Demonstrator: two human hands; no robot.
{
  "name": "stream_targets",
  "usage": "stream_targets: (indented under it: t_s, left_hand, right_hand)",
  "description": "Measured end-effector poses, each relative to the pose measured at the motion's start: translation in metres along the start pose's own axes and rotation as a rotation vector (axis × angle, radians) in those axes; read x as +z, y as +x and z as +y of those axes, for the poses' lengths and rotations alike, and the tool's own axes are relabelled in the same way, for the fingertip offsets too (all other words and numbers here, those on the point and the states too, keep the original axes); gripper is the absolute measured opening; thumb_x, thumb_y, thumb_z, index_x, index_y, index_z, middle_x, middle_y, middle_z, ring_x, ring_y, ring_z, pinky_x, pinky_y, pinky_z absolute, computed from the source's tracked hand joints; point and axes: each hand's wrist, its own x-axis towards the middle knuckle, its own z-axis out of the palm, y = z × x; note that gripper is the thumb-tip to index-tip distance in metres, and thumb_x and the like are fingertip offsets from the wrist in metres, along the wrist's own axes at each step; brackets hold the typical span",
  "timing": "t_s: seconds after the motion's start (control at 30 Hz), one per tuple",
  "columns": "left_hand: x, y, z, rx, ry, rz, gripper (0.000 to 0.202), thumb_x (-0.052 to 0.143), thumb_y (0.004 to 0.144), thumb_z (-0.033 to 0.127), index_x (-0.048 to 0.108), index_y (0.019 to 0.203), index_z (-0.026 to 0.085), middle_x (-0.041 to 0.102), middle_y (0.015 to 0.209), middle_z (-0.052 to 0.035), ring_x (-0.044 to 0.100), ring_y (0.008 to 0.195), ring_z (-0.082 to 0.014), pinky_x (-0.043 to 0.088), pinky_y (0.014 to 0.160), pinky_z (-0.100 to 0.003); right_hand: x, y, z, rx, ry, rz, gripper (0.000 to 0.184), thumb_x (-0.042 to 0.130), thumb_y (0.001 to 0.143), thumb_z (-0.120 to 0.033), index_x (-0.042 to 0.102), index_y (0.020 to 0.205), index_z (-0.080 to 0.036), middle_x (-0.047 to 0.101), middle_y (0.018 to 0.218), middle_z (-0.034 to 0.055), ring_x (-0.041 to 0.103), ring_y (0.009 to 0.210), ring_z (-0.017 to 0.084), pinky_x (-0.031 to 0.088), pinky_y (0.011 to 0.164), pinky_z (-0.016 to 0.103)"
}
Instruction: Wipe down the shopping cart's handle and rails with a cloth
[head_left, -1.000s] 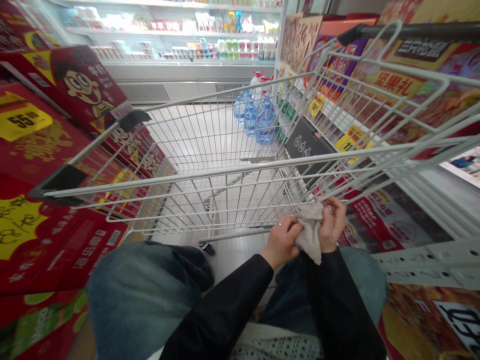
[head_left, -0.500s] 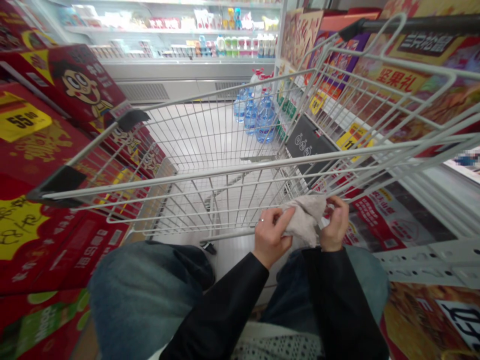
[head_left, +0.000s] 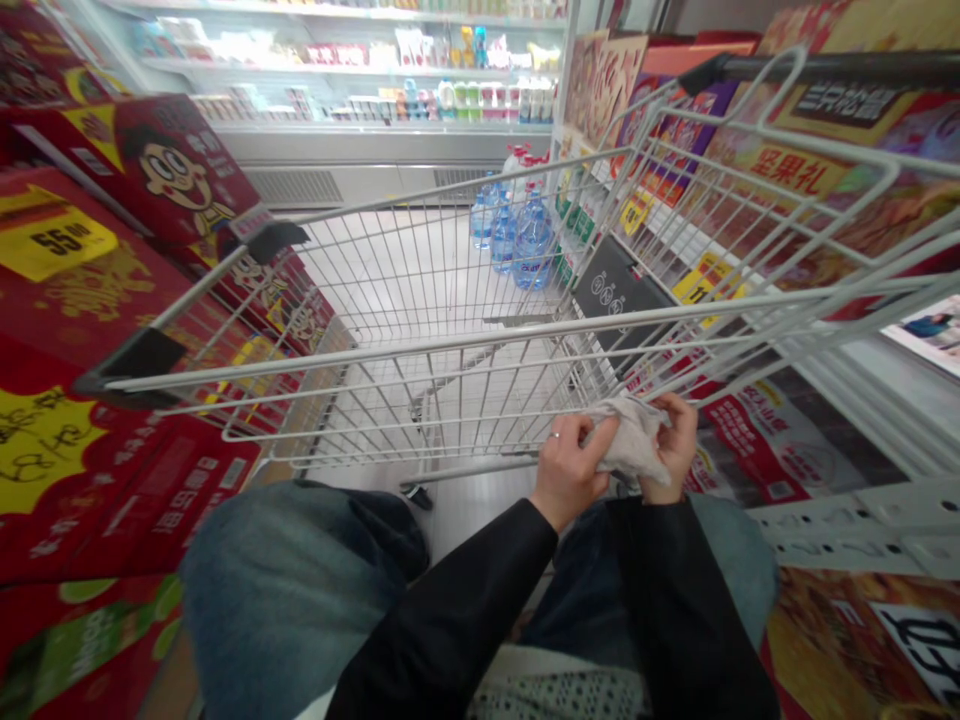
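A pale, crumpled cloth [head_left: 634, 440] hangs between my two hands, against the lower right side of a wire shopping cart [head_left: 420, 345]. My left hand [head_left: 571, 468], with a ring on one finger, pinches the cloth's left edge. On its other side my right hand [head_left: 673, 448] has its fingers curled around the cloth's right part and close to the cart's lower wires. The cloth covers some of those wires and part of the right palm. Bare wires and the floor beneath show through the cart.
Red boxes [head_left: 67, 330] with yellow price signs are stacked on the left. Shelves of gift boxes [head_left: 810, 170] line the right. Large water bottles [head_left: 531, 240] stand on the floor beyond the cart, before a refrigerated display [head_left: 360, 80]. My bent knees [head_left: 292, 580] flank my forearms.
My left hand has moved right, toward my right hand, bringing the cloth along. The cloth now covers more of my right palm. The whole view has shifted slightly.
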Motion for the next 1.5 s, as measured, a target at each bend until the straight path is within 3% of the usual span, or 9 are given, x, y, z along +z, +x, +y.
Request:
stream_targets:
  t_s: [0.17, 0.33, 0.57, 0.67, 0.9, 1.0, 1.1, 1.37, 1.5]
  left_hand:
    - [-0.017, -0.002, -0.006, -0.019, 0.050, 0.003, 0.061, 0.063, 0.074, 0.010, 0.067, 0.134, 0.024, 0.059, 0.105, -0.0075, 0.057, 0.093, -0.0200, 0.054, 0.078, -0.030]
    - [-0.058, -0.019, -0.027, -0.072, 0.111, 0.064, 0.060, 0.061, 0.074, 0.009, 0.066, 0.133, 0.022, 0.060, 0.107, -0.0084, 0.060, 0.094, -0.0194, 0.057, 0.082, -0.031]
    - [-0.118, -0.045, -0.064, -0.125, 0.193, 0.197, 0.054, 0.067, 0.077, 0.008, 0.065, 0.130, 0.017, 0.058, 0.112, -0.0090, 0.062, 0.098, -0.0192, 0.056, 0.084, -0.030]
    - [-0.118, -0.045, -0.061, -0.113, 0.192, 0.188, 0.053, 0.065, 0.078, 0.008, 0.065, 0.131, 0.017, 0.058, 0.112, -0.0093, 0.061, 0.097, -0.0187, 0.056, 0.083, -0.030]
    - [-0.057, -0.022, -0.026, -0.012, 0.160, 0.028, 0.059, 0.061, 0.074, 0.009, 0.068, 0.131, 0.024, 0.059, 0.102, -0.0070, 0.057, 0.090, -0.0195, 0.054, 0.075, -0.029]
    - [-0.050, -0.017, -0.020, -0.025, 0.166, 0.009, 0.062, 0.061, 0.072, 0.008, 0.068, 0.131, 0.024, 0.059, 0.101, -0.0076, 0.057, 0.091, -0.0204, 0.054, 0.075, -0.030]
    - [-0.066, -0.019, -0.027, -0.044, 0.167, 0.025, 0.064, 0.061, 0.072, 0.006, 0.067, 0.134, 0.023, 0.060, 0.105, -0.0078, 0.058, 0.092, -0.0197, 0.055, 0.079, -0.031]
    - [-0.139, -0.041, -0.065, -0.154, 0.213, 0.134, 0.059, 0.061, 0.074, 0.004, 0.067, 0.132, 0.019, 0.059, 0.111, -0.0078, 0.063, 0.097, -0.0180, 0.057, 0.084, -0.029]
    - [-0.158, -0.048, -0.075, -0.169, 0.258, 0.180, 0.059, 0.063, 0.075, 0.005, 0.068, 0.132, 0.018, 0.060, 0.112, -0.0086, 0.063, 0.098, -0.0192, 0.057, 0.084, -0.031]
  right_hand:
    - [-0.001, 0.003, -0.006, -0.032, -0.056, -0.015, 0.033, 0.072, 0.086, -0.035, 0.061, 0.115, -0.024, 0.060, 0.105, 0.0025, 0.063, 0.097, 0.019, 0.053, 0.072, 0.027]
    - [0.009, 0.002, -0.011, -0.035, -0.145, 0.068, 0.040, 0.083, 0.082, -0.040, 0.060, 0.109, -0.022, 0.056, 0.103, 0.0023, 0.061, 0.087, 0.015, 0.052, 0.061, 0.022]
    - [0.015, 0.001, -0.014, -0.041, -0.141, 0.108, 0.038, 0.079, 0.087, -0.041, 0.059, 0.112, -0.023, 0.056, 0.103, 0.0029, 0.062, 0.088, 0.015, 0.055, 0.059, 0.022]
    - [0.019, 0.000, -0.017, -0.024, -0.132, 0.126, 0.038, 0.079, 0.087, -0.042, 0.057, 0.112, -0.023, 0.056, 0.102, 0.0027, 0.062, 0.085, 0.015, 0.054, 0.059, 0.022]
    - [0.019, -0.001, -0.017, -0.016, -0.161, 0.136, 0.039, 0.078, 0.086, -0.045, 0.056, 0.110, -0.023, 0.056, 0.099, 0.0029, 0.062, 0.086, 0.016, 0.054, 0.057, 0.022]
    - [0.016, 0.001, -0.015, -0.019, -0.189, 0.127, 0.040, 0.079, 0.086, -0.046, 0.057, 0.110, -0.022, 0.056, 0.098, 0.0032, 0.063, 0.084, 0.016, 0.054, 0.057, 0.023]
    - [0.015, 0.002, -0.014, -0.028, -0.195, 0.129, 0.040, 0.079, 0.085, -0.046, 0.057, 0.108, -0.021, 0.057, 0.099, 0.0034, 0.063, 0.082, 0.015, 0.054, 0.057, 0.023]
    - [0.017, 0.001, -0.019, -0.007, -0.170, 0.131, 0.039, 0.079, 0.085, -0.043, 0.057, 0.110, -0.022, 0.056, 0.098, 0.0023, 0.062, 0.087, 0.016, 0.054, 0.059, 0.023]
    - [0.017, 0.001, -0.019, 0.006, -0.164, 0.126, 0.040, 0.079, 0.085, -0.044, 0.057, 0.110, -0.022, 0.056, 0.099, 0.0024, 0.062, 0.086, 0.016, 0.054, 0.059, 0.023]
